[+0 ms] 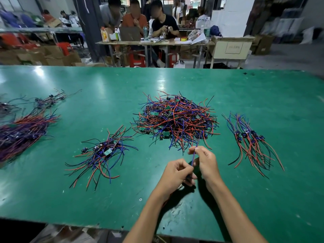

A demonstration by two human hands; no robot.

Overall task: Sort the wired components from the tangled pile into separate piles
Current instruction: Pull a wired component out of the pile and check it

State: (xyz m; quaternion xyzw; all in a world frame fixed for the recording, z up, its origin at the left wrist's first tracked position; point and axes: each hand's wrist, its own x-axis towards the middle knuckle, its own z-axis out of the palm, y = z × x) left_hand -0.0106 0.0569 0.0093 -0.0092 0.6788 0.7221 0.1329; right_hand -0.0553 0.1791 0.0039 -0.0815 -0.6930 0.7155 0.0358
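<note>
Near front-centre of the green table, both hands are working 1 wired component just clear of the tangled pile. Left hand is pinching the lower end of its wires, fingers curled round them; right hand is pinching higher up, thumb and forefinger closed on the strand. Upper end is running toward the pile's near edge; can't tell if it is free or caught. Judgement: leads are light, thin, floppy, insulation likely a bit slick; small boards at the ends prob. fragile at solder joints, so better gripping the wire bundle close to the board and easing out, not yanking. Snag risk is high w/ neighbouring red/blue/black leads looping over each other. Sorted pile at right is lying near the right hand; another sorted pile at left-centre is sitting well apart; 2 more bundles are at far left. People are sitting at a far bench, not in the way.
</note>
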